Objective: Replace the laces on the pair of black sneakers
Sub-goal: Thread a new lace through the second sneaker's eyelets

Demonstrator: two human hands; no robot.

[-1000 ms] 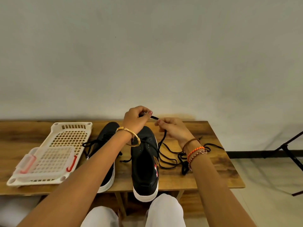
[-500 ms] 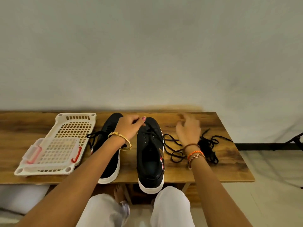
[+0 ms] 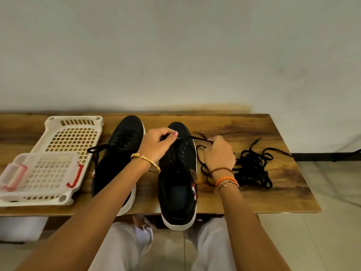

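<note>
The right sneaker point(image 3: 178, 184) overhangs the table's point(image 3: 273, 196) near edge at 6 o'clock, with bare wood to its right. Over its toe, the left hand point(image 3: 156, 145) pinches a black lace point(image 3: 187, 137); the right hand point(image 3: 218, 153), at 1 o'clock, seems closed on the same lace. The left sneaker point(image 3: 117, 159) sits at 10 o'clock, spare laces point(image 3: 252, 169) at 2 o'clock. No readable writing.

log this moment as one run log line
phase: lacing right sneaker | left hand: pinching lace | right hand: holding lace | left sneaker: partly laced | spare laces: on table
</note>
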